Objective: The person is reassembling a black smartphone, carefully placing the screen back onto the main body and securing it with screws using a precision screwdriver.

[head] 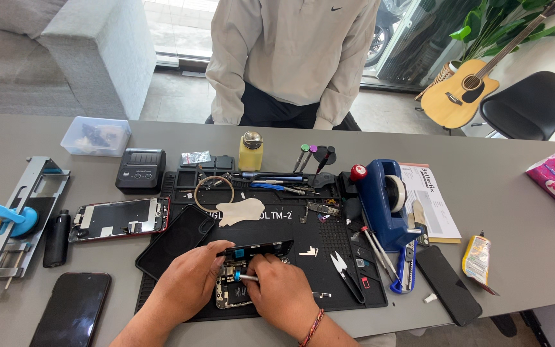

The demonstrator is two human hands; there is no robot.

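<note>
Landmark: black rubber work mat (329, 270) on the grey bench (515, 212).
Left hand (187, 283): at the mat's near edge, fingers clamped on the opened phone (234, 289), steadying it.
Opened phone: between both hands, long axis running away from the person; its glossy black screen panel (258, 249) is tilted up at its far end.
Right hand (281, 292): just right of the phone, fingers pinched on a thin metal screwdriver (246, 277) pointing left into the phone.
Scissors (345, 273): on the mat, right of the right hand.
</note>
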